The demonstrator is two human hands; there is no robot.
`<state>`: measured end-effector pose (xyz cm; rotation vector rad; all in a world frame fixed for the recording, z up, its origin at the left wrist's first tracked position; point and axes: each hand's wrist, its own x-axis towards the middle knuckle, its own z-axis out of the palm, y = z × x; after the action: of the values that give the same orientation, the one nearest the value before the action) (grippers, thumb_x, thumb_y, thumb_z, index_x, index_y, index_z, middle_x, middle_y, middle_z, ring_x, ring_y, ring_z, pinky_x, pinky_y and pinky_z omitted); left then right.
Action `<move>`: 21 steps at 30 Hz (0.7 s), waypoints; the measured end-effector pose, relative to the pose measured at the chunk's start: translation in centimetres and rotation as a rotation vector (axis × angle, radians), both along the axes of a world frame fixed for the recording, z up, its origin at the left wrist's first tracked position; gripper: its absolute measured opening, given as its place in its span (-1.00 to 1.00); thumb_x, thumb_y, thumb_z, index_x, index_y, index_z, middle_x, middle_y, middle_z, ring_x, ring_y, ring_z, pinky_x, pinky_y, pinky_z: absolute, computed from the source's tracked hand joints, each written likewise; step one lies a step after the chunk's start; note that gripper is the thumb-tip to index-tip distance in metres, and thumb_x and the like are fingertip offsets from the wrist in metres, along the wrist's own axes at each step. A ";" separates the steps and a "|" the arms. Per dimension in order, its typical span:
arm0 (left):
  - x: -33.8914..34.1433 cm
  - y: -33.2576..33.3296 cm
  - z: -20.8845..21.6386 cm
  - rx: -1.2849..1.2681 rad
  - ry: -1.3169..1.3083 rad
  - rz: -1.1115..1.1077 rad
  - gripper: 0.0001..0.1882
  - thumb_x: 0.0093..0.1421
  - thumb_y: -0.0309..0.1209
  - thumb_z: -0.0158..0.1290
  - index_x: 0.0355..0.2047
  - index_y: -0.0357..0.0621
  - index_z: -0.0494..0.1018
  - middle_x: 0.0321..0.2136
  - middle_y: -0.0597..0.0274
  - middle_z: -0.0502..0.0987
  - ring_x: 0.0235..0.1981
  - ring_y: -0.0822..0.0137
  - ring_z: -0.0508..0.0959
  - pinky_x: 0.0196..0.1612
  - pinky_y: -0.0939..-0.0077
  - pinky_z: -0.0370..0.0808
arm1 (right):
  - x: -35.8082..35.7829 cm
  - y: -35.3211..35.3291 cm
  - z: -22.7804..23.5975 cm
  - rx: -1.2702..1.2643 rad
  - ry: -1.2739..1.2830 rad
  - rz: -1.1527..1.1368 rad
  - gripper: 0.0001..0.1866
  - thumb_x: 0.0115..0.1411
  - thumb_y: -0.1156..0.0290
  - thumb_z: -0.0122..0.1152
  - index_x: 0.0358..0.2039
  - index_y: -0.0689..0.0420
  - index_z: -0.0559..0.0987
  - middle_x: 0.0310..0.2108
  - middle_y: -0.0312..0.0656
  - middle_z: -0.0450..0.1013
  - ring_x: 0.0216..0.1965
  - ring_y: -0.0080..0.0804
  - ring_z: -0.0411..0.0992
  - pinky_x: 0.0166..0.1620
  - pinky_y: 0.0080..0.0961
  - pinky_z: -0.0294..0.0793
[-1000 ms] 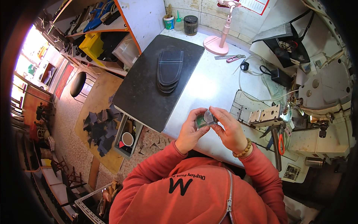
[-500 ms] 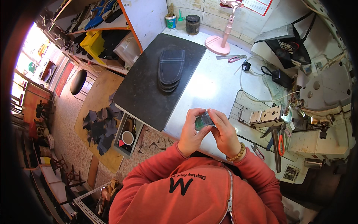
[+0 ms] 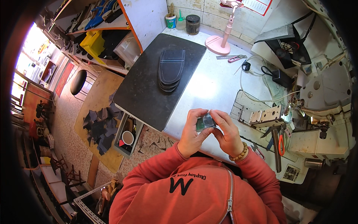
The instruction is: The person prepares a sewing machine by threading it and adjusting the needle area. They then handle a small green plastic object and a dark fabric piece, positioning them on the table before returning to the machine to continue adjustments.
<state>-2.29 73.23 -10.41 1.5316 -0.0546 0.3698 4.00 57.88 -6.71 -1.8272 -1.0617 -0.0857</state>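
Observation:
Between both hands, above the front edge of the white worktop (image 3: 175, 125), is a small translucent greenish container (image 3: 204, 123) with a grey, ridged end; its exact kind is not clear. My left hand (image 3: 192, 130) is closed round its left side, with thumb and fingertips on it. Closed on the ridged end from the right is my right hand (image 3: 227, 133), which has a beaded bracelet (image 3: 239, 153) at its wrist. Farther away, a stack of dark stitched, tongue-shaped pieces (image 3: 172, 69) lies on a black mat (image 3: 143, 89).
At right stands a sewing machine (image 3: 324, 89), with orange-handled scissors (image 3: 281, 145) near it. A pink lamp stand (image 3: 217, 44), a cutter (image 3: 235, 58) and jars (image 3: 192, 24) are at the back. Left of the worktop, an open drawer (image 3: 128, 140) juts out above dark scraps (image 3: 100, 127).
The container has turned slightly, so its ridged end shows more. My right hand has shifted a little to the right. The left hand has barely moved.

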 end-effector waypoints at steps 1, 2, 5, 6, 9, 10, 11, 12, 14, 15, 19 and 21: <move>0.1 0.1 0.0 0.035 -0.019 0.001 -0.45 0.21 -0.40 0.22 0.13 -0.22 0.25 0.01 0.18 0.28 0.02 0.34 0.38 0.10 0.48 0.38 | 0.0 0.0 0.0 -0.004 0.002 -0.002 -0.32 0.03 0.79 0.20 0.22 0.23 0.38 0.07 -0.01 0.38 0.00 -0.06 0.45 -0.06 -0.38 0.53; 0.1 0.2 0.0 0.079 -0.048 0.007 -0.45 0.22 -0.39 0.22 0.14 -0.21 0.24 0.01 0.23 0.27 0.00 0.39 0.39 0.08 0.51 0.39 | -0.2 0.0 -0.1 -0.003 0.002 -0.009 -0.32 0.03 0.79 0.19 0.23 0.23 0.37 0.08 0.00 0.37 0.01 -0.05 0.45 -0.05 -0.38 0.53; 0.1 0.1 0.0 0.016 -0.026 -0.024 -0.45 0.20 -0.43 0.23 0.13 -0.20 0.24 0.00 0.22 0.27 -0.01 0.37 0.39 0.07 0.50 0.39 | -1.1 0.2 -0.5 -0.003 0.014 -0.045 -0.30 0.05 0.80 0.14 0.26 0.24 0.33 0.14 0.03 0.34 0.08 -0.01 0.42 0.02 -0.36 0.50; 0.0 0.0 0.0 0.035 -0.014 -0.012 -0.44 0.18 -0.45 0.23 0.13 -0.19 0.24 -0.01 0.21 0.27 -0.02 0.37 0.39 0.07 0.50 0.39 | -1.7 0.4 -0.6 -0.002 0.026 -0.061 -0.29 0.05 0.80 0.11 0.27 0.25 0.30 0.17 0.05 0.32 0.12 0.01 0.39 0.07 -0.34 0.47; -0.1 -0.2 0.2 0.170 -0.059 0.076 -0.42 0.10 -0.56 0.22 0.11 -0.15 0.25 -0.02 0.18 0.25 -0.03 0.34 0.38 0.07 0.48 0.38 | -2.9 0.8 -0.5 -0.019 0.078 -0.069 -0.25 0.06 0.79 0.05 0.33 0.30 0.19 0.25 0.13 0.23 0.24 0.08 0.28 0.21 -0.27 0.33; -0.1 -0.2 0.4 0.121 -0.064 0.072 -0.41 0.09 -0.57 0.23 0.12 -0.14 0.26 -0.01 0.15 0.25 -0.01 0.29 0.37 0.08 0.44 0.37 | -3.3 1.0 -0.4 -0.025 0.108 -0.054 -0.23 0.06 0.79 0.03 0.34 0.32 0.15 0.28 0.16 0.19 0.28 0.10 0.23 0.26 -0.25 0.28; -0.4 0.1 0.5 0.148 -0.067 0.062 -0.40 0.08 -0.58 0.23 0.12 -0.13 0.26 -0.01 0.14 0.25 0.00 0.27 0.37 0.09 0.43 0.37 | -3.4 1.2 -0.2 -0.045 0.152 0.005 -0.17 0.05 0.75 0.05 0.37 0.37 0.04 0.34 0.21 0.08 0.36 0.13 0.11 0.34 -0.22 0.14; -0.7 0.5 0.6 0.173 -0.072 0.045 -0.39 0.07 -0.59 0.23 0.12 -0.13 0.27 0.00 0.13 0.25 0.00 0.24 0.37 0.09 0.41 0.36 | -3.6 1.3 0.0 -0.068 0.165 0.043 -0.12 0.06 0.69 0.13 0.38 0.39 -0.02 0.37 0.23 0.01 0.38 0.14 0.06 0.35 -0.21 0.12; -2.2 1.8 0.7 0.237 -0.032 0.130 -0.37 -0.01 -0.62 0.24 0.10 -0.13 0.31 0.00 0.10 0.29 0.02 0.19 0.38 0.10 0.37 0.36 | -3.5 1.5 0.1 -0.117 0.207 0.169 -0.05 0.05 0.62 0.22 0.40 0.35 -0.07 0.40 0.19 -0.04 0.39 0.12 0.04 0.35 -0.20 0.13; -3.4 2.8 0.5 0.333 -0.027 0.198 -0.37 -0.04 -0.62 0.25 0.08 -0.13 0.32 -0.01 0.09 0.31 0.02 0.19 0.39 0.09 0.36 0.37 | -3.5 1.6 0.0 -0.143 0.181 0.216 -0.07 0.05 0.61 0.24 0.39 0.34 -0.03 0.39 0.18 -0.02 0.38 0.10 0.05 0.34 -0.20 0.14; -8.8 9.7 -2.2 0.516 0.094 0.663 -0.46 -0.04 -0.58 0.26 -0.01 -0.22 0.37 -0.10 0.04 0.42 -0.06 0.11 0.46 0.03 0.29 0.42 | -3.5 0.6 -0.8 -0.248 0.170 0.183 -0.19 0.09 0.54 0.26 0.34 0.28 0.15 0.37 0.11 0.06 0.35 0.03 0.12 0.32 -0.22 0.18; -11.3 13.5 -5.1 0.348 0.217 0.902 -0.55 0.08 -0.55 0.19 0.00 -0.26 0.35 -0.14 0.12 0.42 -0.07 0.24 0.45 0.04 0.37 0.40 | -3.5 -0.1 -1.5 -0.207 0.262 0.073 -0.41 0.13 0.52 0.21 0.21 0.28 0.36 0.30 0.07 0.19 0.29 -0.02 0.22 0.29 -0.25 0.25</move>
<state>-13.63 86.72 -15.47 1.8708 0.8015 0.9342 0.53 57.80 -8.24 -1.9180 -0.9772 0.3104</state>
